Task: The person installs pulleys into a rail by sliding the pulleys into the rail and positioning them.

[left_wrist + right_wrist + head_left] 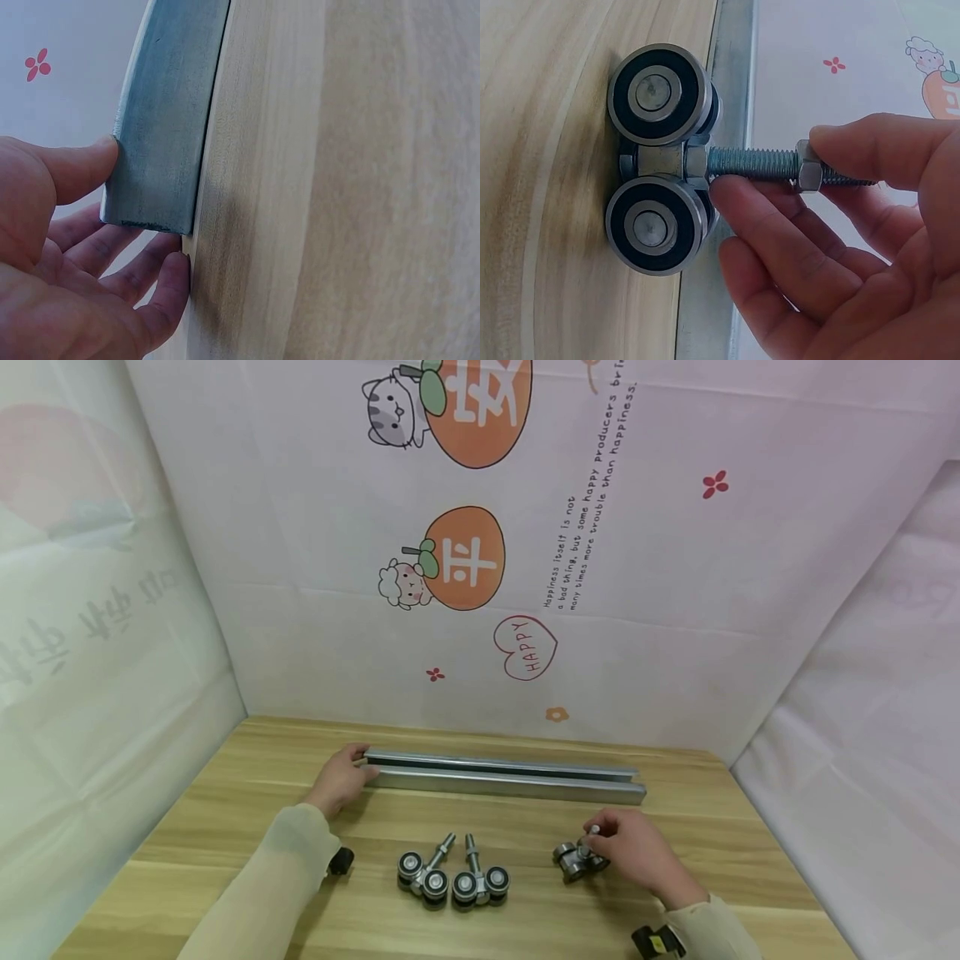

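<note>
A long metal channel rail (510,782) lies across the back of the wooden table, its open slot facing up. My left hand (339,779) holds its left end; in the left wrist view the thumb (86,169) presses the upper edge while the other fingers curl around by the end. At the right, my right hand (633,850) pinches the threaded bolt (754,163) of a roller trolley (576,860). That trolley's bearing wheels (658,94) stand at the wood surface, and a hex nut (808,166) sits on the bolt near the thumb.
Two more roller trolleys (423,878) (480,883) lie side by side at the table's front middle, bolts pointing away from me. White printed cloth (337,652) hangs behind the wooden table (247,793) and along both sides. A black strap piece sits at each wrist.
</note>
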